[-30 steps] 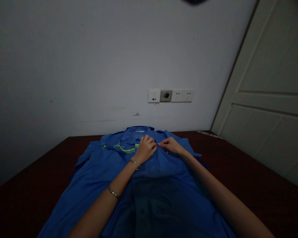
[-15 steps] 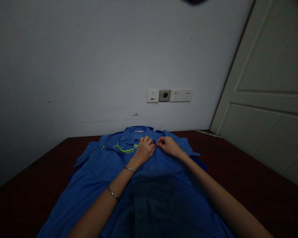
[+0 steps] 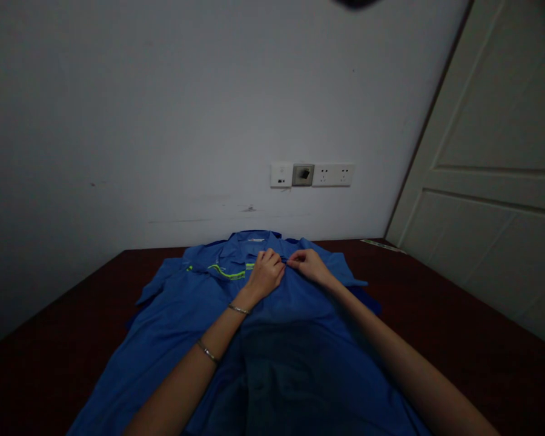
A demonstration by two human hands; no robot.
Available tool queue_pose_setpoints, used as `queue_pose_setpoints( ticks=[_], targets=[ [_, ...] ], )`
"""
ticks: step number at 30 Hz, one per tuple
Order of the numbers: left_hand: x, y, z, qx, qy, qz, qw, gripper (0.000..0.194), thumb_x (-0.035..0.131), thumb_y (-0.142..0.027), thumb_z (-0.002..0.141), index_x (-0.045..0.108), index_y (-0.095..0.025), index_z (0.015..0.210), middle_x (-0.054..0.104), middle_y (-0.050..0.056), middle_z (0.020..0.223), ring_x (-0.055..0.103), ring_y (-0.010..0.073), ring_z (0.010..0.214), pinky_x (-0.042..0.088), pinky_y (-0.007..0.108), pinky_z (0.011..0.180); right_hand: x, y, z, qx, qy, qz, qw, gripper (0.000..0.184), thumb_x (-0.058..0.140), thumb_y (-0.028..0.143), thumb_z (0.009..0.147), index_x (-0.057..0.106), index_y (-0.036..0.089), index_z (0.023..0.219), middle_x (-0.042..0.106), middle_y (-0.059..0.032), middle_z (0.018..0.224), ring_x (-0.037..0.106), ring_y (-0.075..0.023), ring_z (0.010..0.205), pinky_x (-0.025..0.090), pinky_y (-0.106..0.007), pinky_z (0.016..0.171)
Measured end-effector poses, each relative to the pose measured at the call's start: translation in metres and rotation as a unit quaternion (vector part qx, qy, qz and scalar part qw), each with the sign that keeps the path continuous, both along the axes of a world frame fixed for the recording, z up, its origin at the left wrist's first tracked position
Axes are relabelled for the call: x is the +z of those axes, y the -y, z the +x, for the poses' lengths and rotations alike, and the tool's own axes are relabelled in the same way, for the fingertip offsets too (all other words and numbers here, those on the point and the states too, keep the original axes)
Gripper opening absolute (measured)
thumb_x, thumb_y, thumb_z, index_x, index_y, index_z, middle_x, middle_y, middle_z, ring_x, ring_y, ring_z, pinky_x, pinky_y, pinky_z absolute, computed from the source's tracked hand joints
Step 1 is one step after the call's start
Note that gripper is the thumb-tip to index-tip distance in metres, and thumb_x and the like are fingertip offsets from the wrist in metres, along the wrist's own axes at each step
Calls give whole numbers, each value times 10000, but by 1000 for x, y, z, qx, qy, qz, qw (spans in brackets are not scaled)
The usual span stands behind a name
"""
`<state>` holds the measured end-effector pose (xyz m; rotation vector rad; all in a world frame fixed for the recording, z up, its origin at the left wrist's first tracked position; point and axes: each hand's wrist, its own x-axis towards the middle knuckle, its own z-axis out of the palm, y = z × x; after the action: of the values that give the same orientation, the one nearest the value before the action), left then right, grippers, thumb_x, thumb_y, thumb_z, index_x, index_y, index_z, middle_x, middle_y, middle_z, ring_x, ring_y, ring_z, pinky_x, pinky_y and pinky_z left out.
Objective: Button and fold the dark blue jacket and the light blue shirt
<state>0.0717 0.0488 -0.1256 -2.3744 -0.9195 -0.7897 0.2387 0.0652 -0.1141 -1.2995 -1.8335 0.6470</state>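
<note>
A blue work shirt point(image 3: 195, 315) with a yellow-green reflective stripe lies spread out, its collar toward the wall. My left hand point(image 3: 266, 274) is closed on the cloth of the upper front, just right of the stripe. Close beside it, my right hand point(image 3: 309, 266) pinches the same fabric between thumb and fingertips. What exactly sits between the fingertips is too small to make out. Darker blue cloth point(image 3: 367, 300) shows from beneath the shirt at both sides. Two metal bracelets circle my left forearm.
The shirt rests on a dark reddish-brown table point(image 3: 436, 315) against a pale wall point(image 3: 118, 121). Sockets and a switch plate point(image 3: 312, 175) are set in the wall. A panelled door point(image 3: 490, 157) stands at the right. A thin printed strip point(image 3: 382, 245) lies near the back right corner.
Both hands stay at the same place on the shirt, with only slight finger movement. The whole view has shifted a little.
</note>
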Motion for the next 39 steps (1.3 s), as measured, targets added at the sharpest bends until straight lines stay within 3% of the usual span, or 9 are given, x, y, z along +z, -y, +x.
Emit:
queue_pose_setpoints(
  ticks=[8, 12, 15, 19, 22, 24, 26, 30, 39],
  targets=[
    [-8, -6, -7, -3, 4, 25, 1000, 162, 484, -189, 851, 636, -158, 803, 568, 65, 805, 459, 206, 862, 343, 358, 737, -7, -15, 11, -11, -148, -56, 987, 194, 637, 325, 572, 635, 133, 603, 560, 0, 507, 462, -106, 476, 338, -231, 474],
    [-14, -9, -12, -52, 38, 11, 998, 164, 497, -229, 843, 652, -178, 857, 588, 60, 828, 477, 187, 851, 357, 335, 734, 0, -13, 24, 22, -122, -54, 991, 275, 661, 403, 553, 639, 132, 595, 581, -18, 540, 489, -117, 506, 353, -236, 495],
    [-13, -15, -19, -54, 136, -9, 989, 173, 504, -249, 822, 658, -174, 797, 597, 58, 800, 494, 177, 822, 375, 320, 736, 0, -14, 32, 37, -81, -41, 995, 347, 604, 475, 625, 639, 130, 610, 615, -41, 596, 525, -132, 551, 376, -236, 526],
    [-12, -32, -40, 16, 308, -68, 949, 274, 451, -253, 826, 625, -164, 634, 607, 46, 694, 520, 169, 752, 389, 308, 760, -12, -21, 39, 7, -20, 9, 1000, 393, 485, 475, 741, 609, 128, 606, 600, -37, 579, 521, -130, 540, 363, -227, 513],
    [-24, -47, -57, 91, 383, -205, 896, 314, 412, -263, 814, 639, -149, 629, 622, 32, 643, 548, 162, 675, 397, 265, 679, -30, -25, 41, -8, 60, 37, 997, 394, 428, 433, 801, 599, 133, 610, 592, -29, 568, 521, -126, 536, 346, -220, 516],
    [-36, -55, -63, 133, 375, -294, 869, 315, 409, -261, 787, 653, -135, 633, 614, 18, 600, 550, 159, 616, 378, 246, 605, -43, -25, 40, -6, 137, 42, 990, 383, 415, 406, 827, 610, 139, 634, 607, -34, 588, 531, -129, 554, 330, -217, 523],
    [-46, -58, -64, 148, 337, -329, 870, 316, 414, -269, 769, 661, -129, 631, 605, 11, 579, 546, 157, 594, 354, 236, 576, -54, -21, 37, -26, 213, 46, 976, 355, 416, 387, 841, 624, 149, 679, 631, -44, 638, 549, -137, 593, 309, -218, 529],
    [-54, -60, -62, 145, 293, -307, 894, 357, 397, -302, 778, 660, -124, 617, 597, 16, 575, 529, 144, 582, 333, 227, 572, -65, -14, 32, -78, 284, 61, 954, 315, 404, 371, 863, 621, 174, 749, 653, -54, 717, 575, -147, 662, 275, -221, 532],
    [-51, -60, -62, 161, 310, -297, 889, 348, 397, -300, 769, 643, -129, 592, 577, 9, 546, 524, 134, 557, 334, 219, 555, -65, -13, 31, -83, 267, 44, 959, 296, 399, 357, 872, 586, 185, 720, 645, -31, 699, 573, -136, 641, 259, -214, 525]
  ],
)
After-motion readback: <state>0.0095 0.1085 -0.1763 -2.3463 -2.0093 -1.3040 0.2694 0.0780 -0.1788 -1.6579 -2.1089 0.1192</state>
